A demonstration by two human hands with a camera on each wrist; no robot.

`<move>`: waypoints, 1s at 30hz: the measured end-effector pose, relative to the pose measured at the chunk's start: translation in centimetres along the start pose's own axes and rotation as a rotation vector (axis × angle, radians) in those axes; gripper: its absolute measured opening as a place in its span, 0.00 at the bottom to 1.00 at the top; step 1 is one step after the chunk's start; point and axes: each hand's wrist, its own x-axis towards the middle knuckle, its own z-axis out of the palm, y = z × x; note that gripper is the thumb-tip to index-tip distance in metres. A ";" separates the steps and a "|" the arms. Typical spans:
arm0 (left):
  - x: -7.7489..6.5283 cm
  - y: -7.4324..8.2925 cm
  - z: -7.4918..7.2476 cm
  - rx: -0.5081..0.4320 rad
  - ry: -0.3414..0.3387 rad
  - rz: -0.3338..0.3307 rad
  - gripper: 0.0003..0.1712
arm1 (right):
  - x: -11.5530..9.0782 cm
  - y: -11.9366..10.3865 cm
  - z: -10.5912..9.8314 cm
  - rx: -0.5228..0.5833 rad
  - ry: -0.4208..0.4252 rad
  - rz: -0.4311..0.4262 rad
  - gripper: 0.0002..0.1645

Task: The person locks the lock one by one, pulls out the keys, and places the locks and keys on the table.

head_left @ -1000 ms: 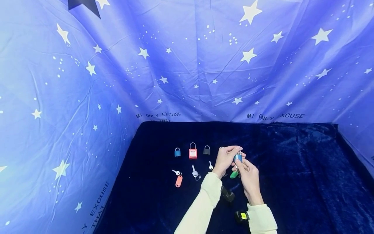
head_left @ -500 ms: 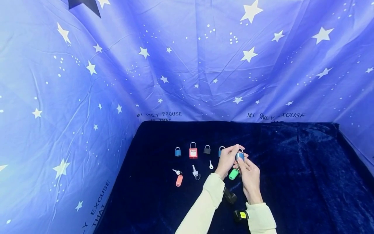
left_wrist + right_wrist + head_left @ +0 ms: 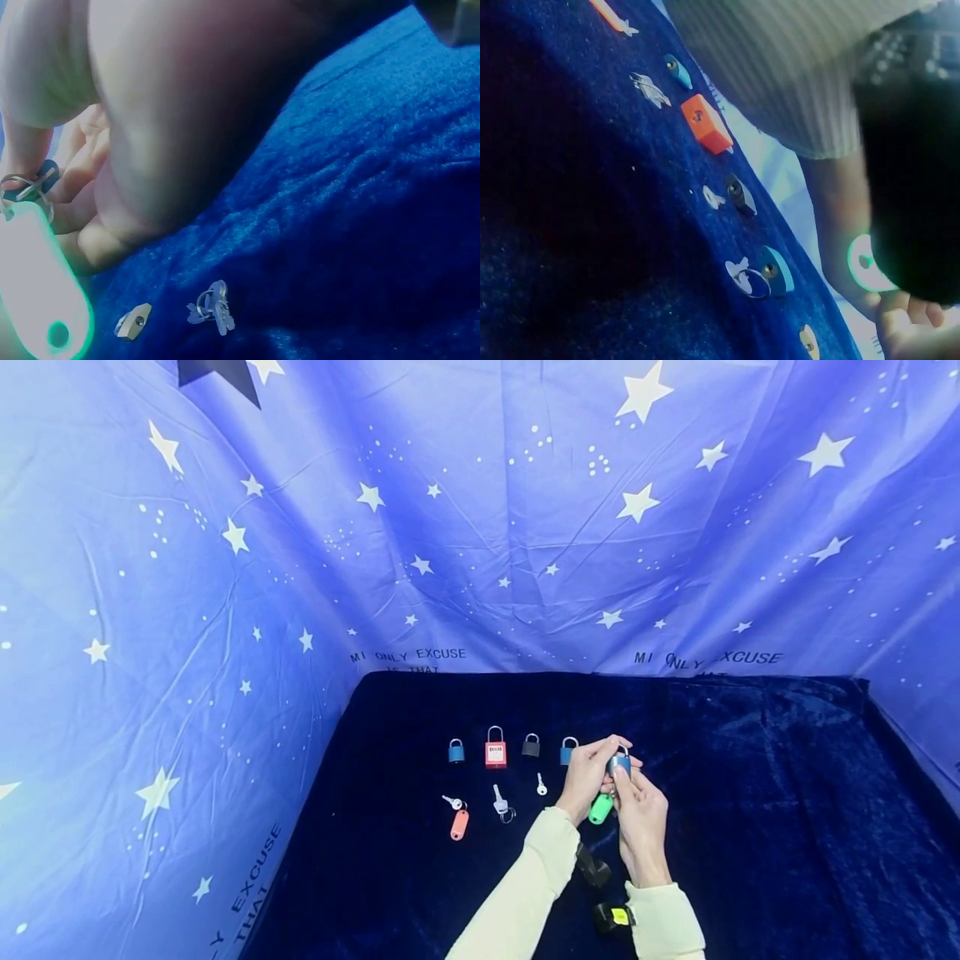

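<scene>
Both hands meet at a blue padlock (image 3: pixel 619 761) with a silver shackle, raised in front of the velvet cloth. My left hand (image 3: pixel 588 775) holds it from the left, with fingers around the shackle side. From below right, my right hand (image 3: pixel 641 818) pinches the padlock's body, thumb on its front. A green key tag (image 3: pixel 601 808) hangs beneath the padlock; in the left wrist view the tag (image 3: pixel 45 285) dangles from a metal ring beside the fingers. Whether its key sits in the padlock is hidden.
To the left, a row holds a blue padlock (image 3: pixel 456 751), a red padlock (image 3: pixel 495 753), a dark padlock (image 3: pixel 531 745) and another blue padlock (image 3: pixel 568 752). Nearer lie a key with an orange tag (image 3: pixel 459 825), ringed keys (image 3: pixel 501 803) and a single key (image 3: pixel 542 784).
Both hands have shifted slightly right with the padlock, uncovering the blue padlock behind the left hand. The green tag shows more fully and hangs flatter to the view.
</scene>
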 end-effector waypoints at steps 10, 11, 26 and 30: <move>-0.3 0.2 1.1 -0.032 -0.019 -0.040 0.25 | -0.2 -0.6 -0.3 0.100 0.028 0.008 0.10; -0.3 0.2 1.2 -0.033 -0.024 -0.047 0.26 | -0.2 -0.6 -0.4 0.104 0.029 0.006 0.10; -0.1 0.3 0.8 -0.004 -0.032 -0.031 0.25 | 0.0 -0.4 -0.2 0.111 0.042 -0.010 0.09; -0.1 0.3 0.8 0.033 -0.034 -0.030 0.19 | 0.1 -0.3 -0.1 0.055 0.061 -0.014 0.12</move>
